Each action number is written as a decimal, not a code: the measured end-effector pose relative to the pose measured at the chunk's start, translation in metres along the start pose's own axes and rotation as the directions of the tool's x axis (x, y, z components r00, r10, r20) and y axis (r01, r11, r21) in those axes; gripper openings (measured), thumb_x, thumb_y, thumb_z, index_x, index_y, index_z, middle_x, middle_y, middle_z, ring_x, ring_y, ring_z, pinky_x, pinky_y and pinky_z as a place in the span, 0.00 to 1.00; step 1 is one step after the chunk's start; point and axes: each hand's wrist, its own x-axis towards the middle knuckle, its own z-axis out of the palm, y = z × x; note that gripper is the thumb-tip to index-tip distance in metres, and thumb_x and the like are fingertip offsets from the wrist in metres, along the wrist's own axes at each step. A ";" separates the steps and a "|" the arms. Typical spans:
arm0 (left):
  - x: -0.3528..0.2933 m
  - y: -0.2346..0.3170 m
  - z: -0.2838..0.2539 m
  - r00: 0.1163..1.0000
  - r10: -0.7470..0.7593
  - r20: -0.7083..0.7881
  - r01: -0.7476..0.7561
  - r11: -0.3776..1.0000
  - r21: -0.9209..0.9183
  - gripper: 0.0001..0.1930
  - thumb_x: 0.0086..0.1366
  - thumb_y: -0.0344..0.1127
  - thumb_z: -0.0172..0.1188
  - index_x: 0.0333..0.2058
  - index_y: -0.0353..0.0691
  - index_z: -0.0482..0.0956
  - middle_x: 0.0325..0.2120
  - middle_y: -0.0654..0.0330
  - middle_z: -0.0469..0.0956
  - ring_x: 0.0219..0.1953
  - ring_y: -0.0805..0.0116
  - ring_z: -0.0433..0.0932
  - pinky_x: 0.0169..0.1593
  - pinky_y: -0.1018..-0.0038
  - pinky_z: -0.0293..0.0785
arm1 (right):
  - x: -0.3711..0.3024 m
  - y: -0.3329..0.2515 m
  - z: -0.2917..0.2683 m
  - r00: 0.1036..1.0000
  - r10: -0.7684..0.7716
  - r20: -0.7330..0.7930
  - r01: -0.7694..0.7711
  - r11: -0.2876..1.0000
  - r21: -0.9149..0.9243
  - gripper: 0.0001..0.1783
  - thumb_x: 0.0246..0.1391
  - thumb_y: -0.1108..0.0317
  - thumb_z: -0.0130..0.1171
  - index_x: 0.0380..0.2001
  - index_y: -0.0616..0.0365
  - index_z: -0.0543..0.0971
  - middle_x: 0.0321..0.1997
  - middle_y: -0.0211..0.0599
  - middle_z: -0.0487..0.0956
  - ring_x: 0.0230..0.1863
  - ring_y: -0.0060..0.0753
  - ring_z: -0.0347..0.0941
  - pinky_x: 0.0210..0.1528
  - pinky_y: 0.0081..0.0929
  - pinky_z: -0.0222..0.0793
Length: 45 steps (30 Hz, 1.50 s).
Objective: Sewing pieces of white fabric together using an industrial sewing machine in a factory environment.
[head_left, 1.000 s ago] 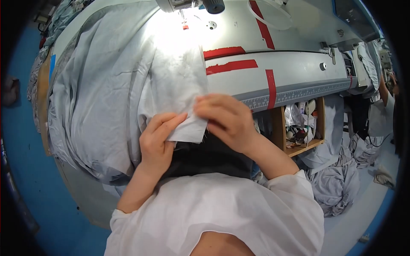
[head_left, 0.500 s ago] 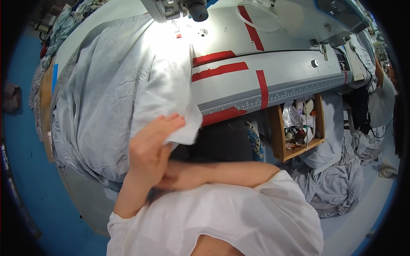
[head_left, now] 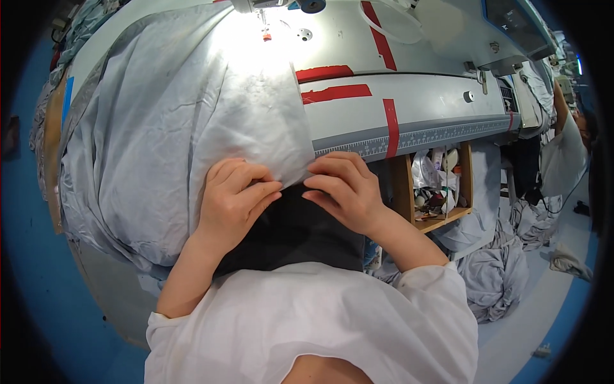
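Observation:
A large pale grey cloth spreads over the left of the sewing table, and its right part runs up under the sewing machine's presser foot. At the cloth's near edge my left hand is closed, thumb and fingers pinching the fabric near its corner. My right hand is just right of that corner, fingers bent and a gap showing between thumb and forefinger. Its fingertips are at the cloth's edge; no fabric is plainly seen between them. The lamp's glare washes out the cloth around the needle.
A ruler strip runs along the table's front edge, with red tape across it. Below hangs an open wooden drawer of small items. Grey cloth lies heaped at the right. A control screen stands at the upper right.
My right hand has come out from under my left forearm to the cloth's right corner. My left hand has closed on the near edge, and the cloth's folded-out corner now lies flatter.

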 end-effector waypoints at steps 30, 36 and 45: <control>0.057 -0.195 -0.084 0.788 -0.458 -0.411 0.568 0.799 0.198 0.13 0.61 0.41 0.60 0.39 0.38 0.77 0.29 0.48 0.79 0.33 0.48 0.79 0.35 0.65 0.72 | 0.090 0.036 -0.001 0.916 -0.195 0.351 0.150 0.977 0.150 0.12 0.41 0.75 0.63 0.34 0.56 0.80 0.39 0.32 0.80 0.39 0.30 0.78 0.43 0.24 0.79; 0.096 -0.239 -0.090 0.809 -0.406 -0.426 0.550 0.777 0.306 0.13 0.62 0.43 0.59 0.39 0.40 0.78 0.30 0.48 0.80 0.34 0.48 0.79 0.36 0.64 0.72 | 0.114 0.056 0.005 0.912 -0.108 0.395 0.060 0.990 0.131 0.13 0.42 0.75 0.61 0.35 0.56 0.80 0.39 0.32 0.79 0.38 0.30 0.78 0.41 0.24 0.78; 0.101 -0.289 -0.132 0.809 -0.463 -0.361 0.573 0.759 0.310 0.24 0.63 0.46 0.57 0.53 0.40 0.71 0.46 0.46 0.76 0.49 0.50 0.75 0.50 0.65 0.70 | 0.132 0.083 0.021 0.913 -0.194 0.358 0.110 0.964 0.242 0.14 0.40 0.73 0.63 0.35 0.53 0.81 0.41 0.28 0.80 0.39 0.29 0.77 0.41 0.24 0.76</control>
